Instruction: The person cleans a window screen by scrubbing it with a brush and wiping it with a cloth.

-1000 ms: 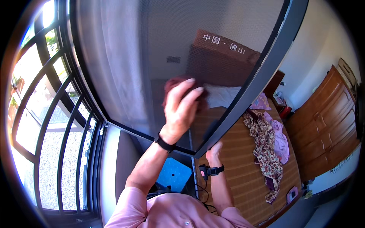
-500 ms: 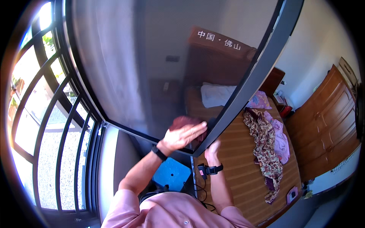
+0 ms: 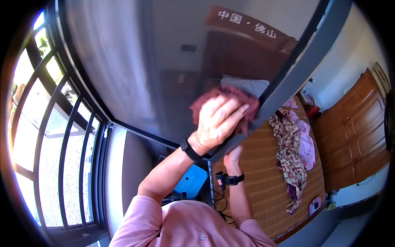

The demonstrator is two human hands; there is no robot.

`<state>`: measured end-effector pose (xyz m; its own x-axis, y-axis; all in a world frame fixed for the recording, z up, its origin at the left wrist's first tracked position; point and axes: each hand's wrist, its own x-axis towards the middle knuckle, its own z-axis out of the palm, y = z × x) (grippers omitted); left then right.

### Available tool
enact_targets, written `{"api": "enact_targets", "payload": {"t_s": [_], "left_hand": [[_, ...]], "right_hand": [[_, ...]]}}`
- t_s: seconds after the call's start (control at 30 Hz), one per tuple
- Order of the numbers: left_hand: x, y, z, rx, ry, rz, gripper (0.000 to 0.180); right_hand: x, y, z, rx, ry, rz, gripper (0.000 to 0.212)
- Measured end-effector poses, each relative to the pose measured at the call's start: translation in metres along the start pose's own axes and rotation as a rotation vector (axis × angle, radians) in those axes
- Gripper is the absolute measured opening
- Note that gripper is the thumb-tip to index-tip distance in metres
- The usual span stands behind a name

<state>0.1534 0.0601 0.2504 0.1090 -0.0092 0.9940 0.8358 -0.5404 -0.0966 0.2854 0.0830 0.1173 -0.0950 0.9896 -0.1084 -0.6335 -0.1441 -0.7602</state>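
Head view: crumpled maroon cloth [image 3: 230, 101] under left hand [image 3: 218, 121].

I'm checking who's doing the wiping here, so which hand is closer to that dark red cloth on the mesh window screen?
Left. The left hand presses flat on the dark red cloth against the screen. The right hand is below it, gripping the dark screen frame's lower edge, apart from the cloth.

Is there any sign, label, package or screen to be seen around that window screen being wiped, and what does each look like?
Headboard lettering: a short row of pale characters on the dark brown headboard, top centre, seen through the mesh.
Small pink-edged gadget: flat, lying on the mat near the bed's lower right corner; too small to tell if it is a screen.
Wrist device: small, dark, with a red spot, by the right hand's strap.
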Motion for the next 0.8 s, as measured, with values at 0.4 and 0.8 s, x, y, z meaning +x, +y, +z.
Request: {"api": "enact_targets", "payload": {"t_s": [0.4,0.8], "left_hand": [[-0.127,-0.017,-0.063,-0.054,-0.285,-0.182,0.028],[-0.199,0.021,-0.045,-0.011,-0.345,-0.430,0.034]], "right_hand": [[0.028,0.001,-0.029,-0.075,0.058,-0.012,0.036],[0.031,0.003,-0.033,-0.068,0.057,0.007,0.036]]}}
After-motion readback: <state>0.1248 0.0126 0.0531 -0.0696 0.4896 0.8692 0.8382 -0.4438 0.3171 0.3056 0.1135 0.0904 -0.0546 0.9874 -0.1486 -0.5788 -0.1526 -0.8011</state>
